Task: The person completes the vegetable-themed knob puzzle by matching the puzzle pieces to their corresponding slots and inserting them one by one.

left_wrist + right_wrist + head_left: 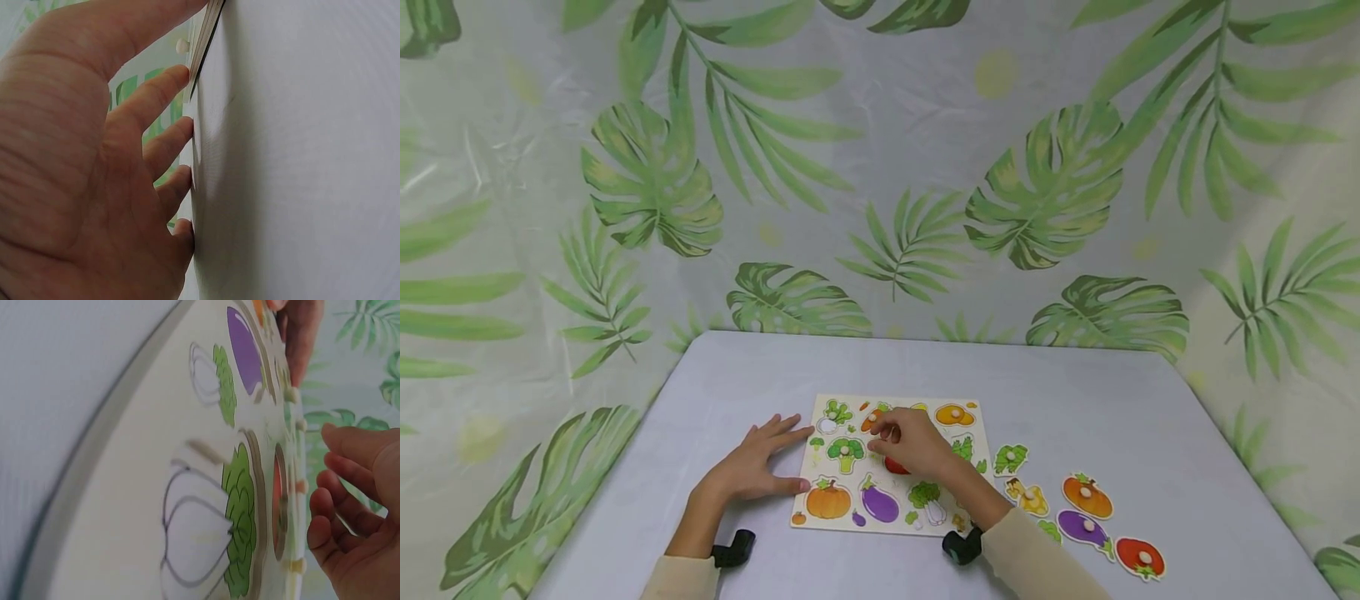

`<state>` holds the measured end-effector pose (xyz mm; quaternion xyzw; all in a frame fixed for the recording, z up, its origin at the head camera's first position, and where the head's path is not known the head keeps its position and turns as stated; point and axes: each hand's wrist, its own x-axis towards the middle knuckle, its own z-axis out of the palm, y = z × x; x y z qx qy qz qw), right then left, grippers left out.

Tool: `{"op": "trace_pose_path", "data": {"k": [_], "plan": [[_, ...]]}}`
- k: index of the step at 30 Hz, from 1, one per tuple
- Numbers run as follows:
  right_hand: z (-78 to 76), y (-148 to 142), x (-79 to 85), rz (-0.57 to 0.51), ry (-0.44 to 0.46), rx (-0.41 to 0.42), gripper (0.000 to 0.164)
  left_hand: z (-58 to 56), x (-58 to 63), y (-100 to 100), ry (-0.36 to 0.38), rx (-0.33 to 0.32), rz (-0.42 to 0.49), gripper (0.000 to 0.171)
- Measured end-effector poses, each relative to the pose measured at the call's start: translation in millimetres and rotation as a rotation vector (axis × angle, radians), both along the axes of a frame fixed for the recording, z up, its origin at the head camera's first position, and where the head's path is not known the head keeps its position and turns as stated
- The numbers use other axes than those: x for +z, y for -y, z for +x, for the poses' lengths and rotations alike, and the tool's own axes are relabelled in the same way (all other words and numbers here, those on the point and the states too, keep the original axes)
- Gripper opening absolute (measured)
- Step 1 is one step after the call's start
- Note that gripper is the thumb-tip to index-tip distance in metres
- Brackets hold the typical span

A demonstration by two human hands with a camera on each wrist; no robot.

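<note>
A wooden vegetable puzzle board [887,525] lies on the table, with printed recesses and several knobbed pieces set in it. My left hand [758,462] rests at its left side, fingers spread, thumb and index finger touching the board's edge. Over the middle of the board hovers my right hand [913,442], fingers loosely bent; the right wrist view shows nothing between the fingertips. Near that hand are the broccoli piece [846,454], the carrot [872,419] and a red tomato recess [895,466], partly covered by the hand. Along the front row are pumpkin [828,502], eggplant [880,503] and bok choy pictures [928,502].
Loose knobbed pieces lie right of the board: a leafy green [1011,459], a yellow piece [1028,498], a pumpkin [1087,496], an eggplant [1086,532] and a tomato [1140,557]. Another green piece [1050,531] is partly hidden by the right sleeve. A leaf-patterned curtain [910,167] stands behind the table.
</note>
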<state>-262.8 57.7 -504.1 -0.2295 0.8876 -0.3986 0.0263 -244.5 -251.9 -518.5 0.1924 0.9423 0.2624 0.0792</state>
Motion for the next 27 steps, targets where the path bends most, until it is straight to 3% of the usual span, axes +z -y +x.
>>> {"op": "trace_pose_path", "data": {"k": [8,14,19,27], "plan": [[0.7,-17,3.7,0.029,-0.028,-0.027,0.014,0.3,-1.2,1,-0.008,-0.013,0.005,0.088],[4.1,-33,10.6,0.058,-0.015,-0.099,0.015,1.9,1.9,1,-0.021,-0.027,0.019,0.087],[9.8,-53,15.8,0.076,-0.023,-0.152,0.016,1.8,2.5,1,-0.021,-0.035,0.015,0.087],[22.0,-89,26.1,0.092,-0.083,-0.170,0.018,0.8,1.4,0,-0.023,-0.031,0.010,0.088]]}}
